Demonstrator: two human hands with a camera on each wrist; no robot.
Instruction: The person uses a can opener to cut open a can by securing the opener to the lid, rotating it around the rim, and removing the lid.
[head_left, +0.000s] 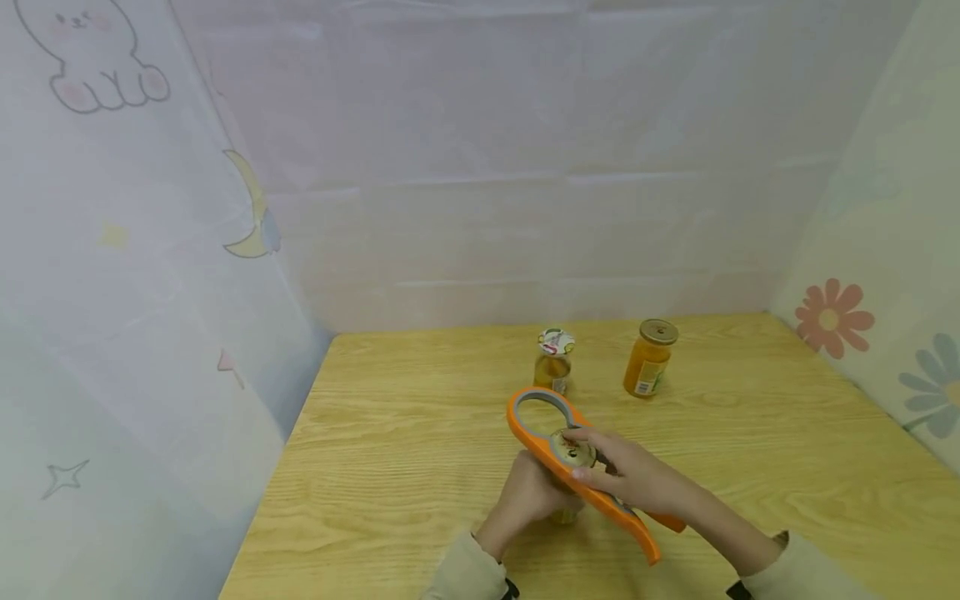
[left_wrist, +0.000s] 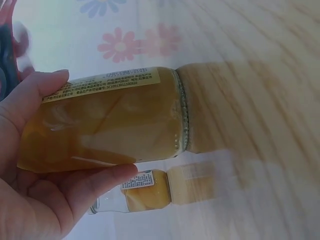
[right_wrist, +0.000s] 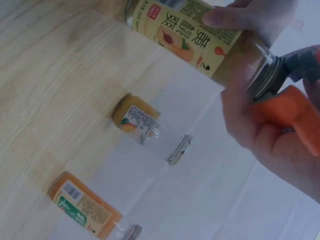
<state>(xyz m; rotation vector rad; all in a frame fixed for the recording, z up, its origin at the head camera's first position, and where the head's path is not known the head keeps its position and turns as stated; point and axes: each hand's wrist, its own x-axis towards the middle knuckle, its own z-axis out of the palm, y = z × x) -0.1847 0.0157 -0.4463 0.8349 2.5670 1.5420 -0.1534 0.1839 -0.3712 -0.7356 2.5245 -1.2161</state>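
My left hand [head_left: 534,492] grips a glass jar [left_wrist: 110,125] of yellow peaches, which stands upright with its base on the table. An orange and grey jar opener [head_left: 523,429] lies level over the jar's gold lid [head_left: 572,452]. The lid sits within the opener's inner opening; the larger ring at its far end is vacant. My right hand [head_left: 633,473] holds the opener by the lid, one finger over the lid's top and the thumb at the opener's near edge. In the right wrist view, curled fingers [right_wrist: 240,107] lie beside the lid and the orange handle.
Behind my hands stands a jar [head_left: 552,371] with a patterned lid, partly hidden by the opener's ring. To its right is a jar [head_left: 647,362] of orange contents with a gold lid. The wooden table [head_left: 375,433] meets fabric walls [head_left: 487,233] at the back and sides.
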